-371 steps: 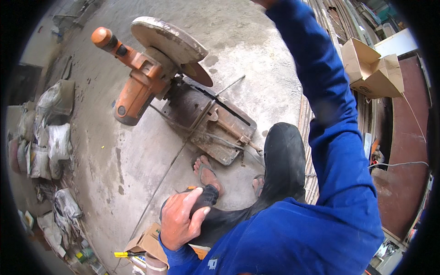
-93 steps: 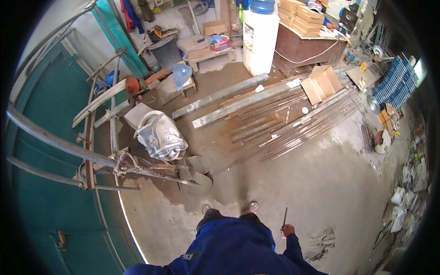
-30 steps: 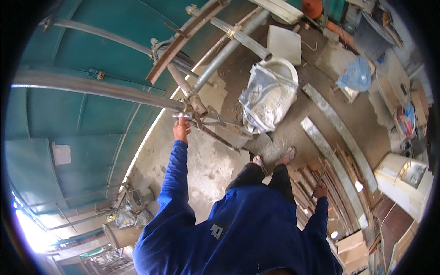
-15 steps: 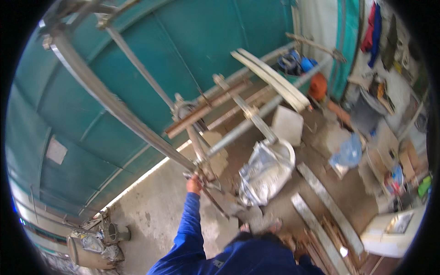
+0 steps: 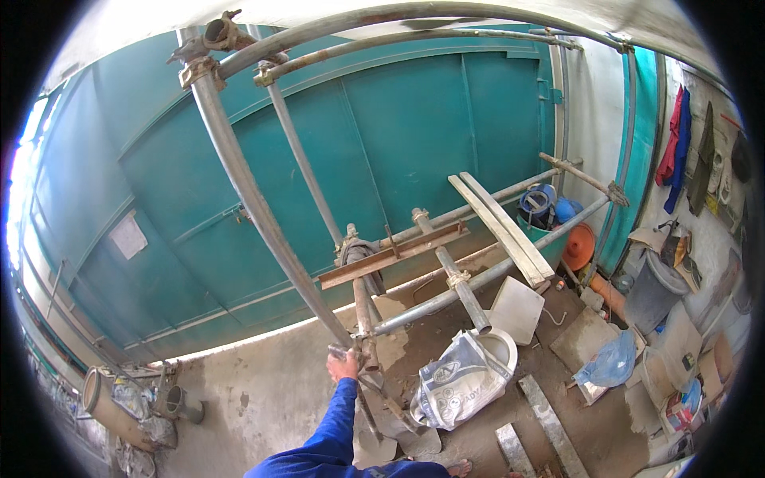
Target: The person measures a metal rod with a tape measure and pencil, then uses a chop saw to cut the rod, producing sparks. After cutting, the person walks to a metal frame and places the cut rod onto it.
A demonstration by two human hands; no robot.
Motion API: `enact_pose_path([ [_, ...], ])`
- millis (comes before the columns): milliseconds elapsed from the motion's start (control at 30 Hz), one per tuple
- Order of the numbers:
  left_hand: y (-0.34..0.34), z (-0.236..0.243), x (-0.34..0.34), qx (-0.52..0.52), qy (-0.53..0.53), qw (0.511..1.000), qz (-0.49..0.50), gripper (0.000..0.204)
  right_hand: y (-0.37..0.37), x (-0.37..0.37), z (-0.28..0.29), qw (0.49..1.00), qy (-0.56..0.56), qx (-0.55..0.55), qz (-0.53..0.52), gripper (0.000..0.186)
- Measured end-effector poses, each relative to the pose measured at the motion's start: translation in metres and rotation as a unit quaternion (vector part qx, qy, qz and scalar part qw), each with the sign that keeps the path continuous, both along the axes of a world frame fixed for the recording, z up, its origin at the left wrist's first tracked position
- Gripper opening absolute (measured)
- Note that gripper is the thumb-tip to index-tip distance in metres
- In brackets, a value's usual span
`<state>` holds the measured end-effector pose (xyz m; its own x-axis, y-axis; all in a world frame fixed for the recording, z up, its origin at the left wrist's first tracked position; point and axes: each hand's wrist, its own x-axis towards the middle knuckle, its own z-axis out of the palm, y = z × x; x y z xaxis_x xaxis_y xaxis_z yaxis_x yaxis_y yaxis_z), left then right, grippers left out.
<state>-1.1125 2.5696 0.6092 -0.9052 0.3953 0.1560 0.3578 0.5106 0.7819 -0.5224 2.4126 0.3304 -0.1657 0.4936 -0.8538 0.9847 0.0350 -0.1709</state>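
My left hand (image 5: 343, 365), in a blue sleeve, is closed around the top grip of a shovel (image 5: 368, 414), beside the foot of a scaffold post (image 5: 255, 191). The shovel slants down with its blade on the floor. A second shovel blade (image 5: 420, 443) lies just right of it, its handle running up toward the same post. Farther right, a white printed sack (image 5: 458, 382) hangs over a pale round-rimmed tub. My right hand is out of the picture.
Scaffold pipes (image 5: 510, 267) run along a green metal wall (image 5: 398, 119), with a rusty steel bar (image 5: 394, 256) and two planks (image 5: 502, 227) across them. Metal strips (image 5: 554, 426) lie on the floor. A grey bucket (image 5: 653, 291) and clutter stand right; a barrel (image 5: 107, 410) lies left.
The view has tilted up and shifted, so more upper scaffold pipes show and less of the near floor. My left hand stays closed at the same post.
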Motion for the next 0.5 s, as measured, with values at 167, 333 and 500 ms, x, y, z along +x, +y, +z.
enact_pose_path([
  [167,0.035,0.041,0.001,-0.006,0.230,0.972,0.057,0.092,-0.028,0.036,-0.014,0.997,0.006,-0.008,0.072,0.037],
  [333,0.086,0.068,-0.059,0.280,0.051,0.959,-0.016,0.065,-0.086,0.058,-0.007,0.995,0.005,0.092,-0.032,0.032],
  [500,0.083,0.063,-0.068,0.239,0.057,0.968,-0.047,0.056,-0.134,0.060,0.000,0.965,0.001,0.000,-0.262,0.037],
])
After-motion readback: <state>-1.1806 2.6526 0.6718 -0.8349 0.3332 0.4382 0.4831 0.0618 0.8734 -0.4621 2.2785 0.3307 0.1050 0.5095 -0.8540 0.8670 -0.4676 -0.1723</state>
